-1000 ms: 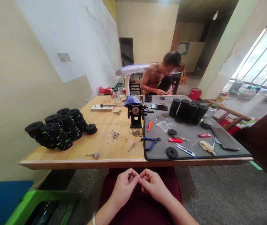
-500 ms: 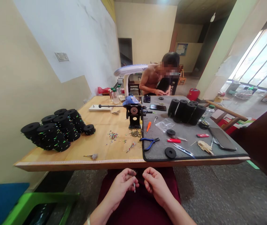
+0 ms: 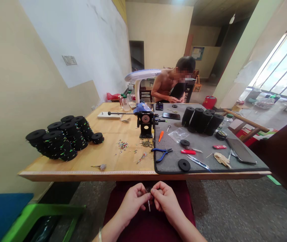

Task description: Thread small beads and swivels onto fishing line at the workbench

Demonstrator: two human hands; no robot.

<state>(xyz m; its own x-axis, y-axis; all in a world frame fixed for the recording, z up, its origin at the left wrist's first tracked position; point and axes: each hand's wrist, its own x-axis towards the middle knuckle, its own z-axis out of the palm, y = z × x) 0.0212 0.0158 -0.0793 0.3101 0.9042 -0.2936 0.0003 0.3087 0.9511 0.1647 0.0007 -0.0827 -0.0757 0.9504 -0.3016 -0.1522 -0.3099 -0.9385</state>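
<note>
Over my lap, just below the table's front edge, both hands are together. My left hand (image 3: 139,198) is closed in a pinch on a small thin whitish stick-like piece (image 3: 149,205), which pokes out below the fingertips. A dark bit lies between the hands, too small to name. My right hand (image 3: 162,196) is pinched too, its fingertips touching or almost touching the left ones; what it grips is hidden. On the table ahead lie a heap of small coloured beads (image 3: 122,145), small brassy pieces (image 3: 147,143) and a wire-like bundle (image 3: 141,157).
Stacked black foam spools (image 3: 67,126) stand left; more black spools (image 3: 205,117) are at right. A black winding device (image 3: 146,122) stands mid-table. Blue pliers (image 3: 162,154), a red lighter (image 3: 188,152) and thread snips (image 3: 198,162) lie on the grey mat (image 3: 170,168). A person (image 3: 170,84) sits opposite.
My right hand has moved left to meet the left hand, closing the gap between their fingertips. The view has shifted slightly.
</note>
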